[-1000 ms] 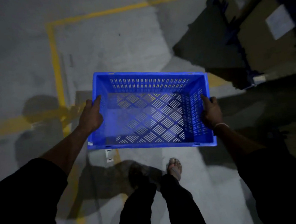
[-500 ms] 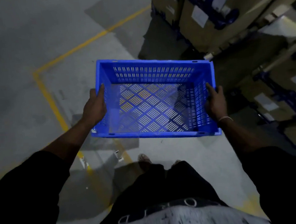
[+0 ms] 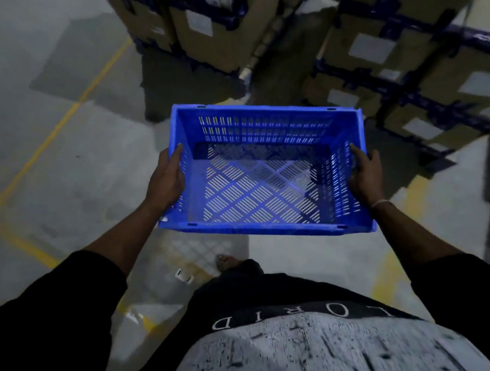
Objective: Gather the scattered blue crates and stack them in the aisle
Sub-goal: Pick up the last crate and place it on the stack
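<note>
Grey concrete floor (image 3: pixel 57 179) with yellow lines; boxed racking (image 3: pixel 404 50) beyond the blue crate (image 3: pixel 261 183). Your left hand (image 3: pixel 167 182) and right hand (image 3: pixel 365 170) grip its 2 short sides, crate off the floor.

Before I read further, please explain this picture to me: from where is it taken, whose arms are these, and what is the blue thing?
The picture comes from a camera worn on a person's head, looking forward and down, so you see that person's own arms, shirt and one foot. There is no machine. The left hand and the right hand hold a blue crate by its two short sides, with the fingers curled over the edge. The crate is empty, has slotted walls and bottom, and is carried in the air above the floor. Below lies a grey concrete floor with painted yellow lines. Ahead stand cardboard boxes with white labels on blue racks.
</note>
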Available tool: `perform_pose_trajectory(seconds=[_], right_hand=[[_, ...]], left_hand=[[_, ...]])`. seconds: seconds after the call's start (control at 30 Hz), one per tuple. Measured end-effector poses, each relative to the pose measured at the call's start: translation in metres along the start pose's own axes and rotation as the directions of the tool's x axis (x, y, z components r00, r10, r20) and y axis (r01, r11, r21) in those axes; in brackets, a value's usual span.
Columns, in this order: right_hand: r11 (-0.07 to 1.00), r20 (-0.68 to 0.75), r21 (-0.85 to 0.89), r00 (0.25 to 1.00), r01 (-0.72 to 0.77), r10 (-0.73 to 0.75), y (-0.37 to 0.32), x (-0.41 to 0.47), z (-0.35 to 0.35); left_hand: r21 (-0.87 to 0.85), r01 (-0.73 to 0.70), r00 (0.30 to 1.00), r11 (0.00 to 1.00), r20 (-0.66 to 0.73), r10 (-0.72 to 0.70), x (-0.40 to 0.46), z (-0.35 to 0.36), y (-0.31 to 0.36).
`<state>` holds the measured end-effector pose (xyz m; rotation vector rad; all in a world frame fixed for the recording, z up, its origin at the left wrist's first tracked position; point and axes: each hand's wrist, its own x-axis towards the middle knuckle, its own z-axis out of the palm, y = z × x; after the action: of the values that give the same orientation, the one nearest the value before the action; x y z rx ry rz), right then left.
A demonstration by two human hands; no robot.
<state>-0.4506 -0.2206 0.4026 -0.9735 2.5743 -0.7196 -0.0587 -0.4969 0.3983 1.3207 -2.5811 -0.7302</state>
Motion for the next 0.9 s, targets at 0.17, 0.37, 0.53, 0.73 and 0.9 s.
perform_pose_trajectory(seconds=[0.17, 0.37, 0.53, 0.73, 0.9], right_hand=[[0.992, -0.085, -0.017, 0.989, -0.125, 0.123, 0.075, -0.067, -0.057], [0.968, -0.201, 0.019, 0.947, -0.252, 0.25, 0.161, -0.147, -0.106], [0.924, -0.295, 0.079, 0.877, -0.374, 0.38, 0.214, -0.208, -0.141], [0.846, -0.39, 0.167, 0.754, -0.506, 0.528, 0.265, -0.261, -0.181], [0.755, -0.463, 0.26, 0.609, -0.602, 0.645, 0.307, -0.291, -0.205]], left_hand=[[-0.019, -0.1, 0.992, 0.995, 0.08, 0.101, -0.002, 0.032, 0.081], [-0.016, -0.277, 0.947, 0.961, 0.165, 0.276, -0.006, 0.073, 0.169], [-0.048, -0.39, 0.892, 0.919, 0.228, 0.391, -0.01, 0.105, 0.249], [-0.141, -0.53, 0.779, 0.836, 0.307, 0.546, 0.007, 0.15, 0.344], [-0.169, -0.65, 0.651, 0.741, 0.379, 0.658, 0.038, 0.206, 0.435]])
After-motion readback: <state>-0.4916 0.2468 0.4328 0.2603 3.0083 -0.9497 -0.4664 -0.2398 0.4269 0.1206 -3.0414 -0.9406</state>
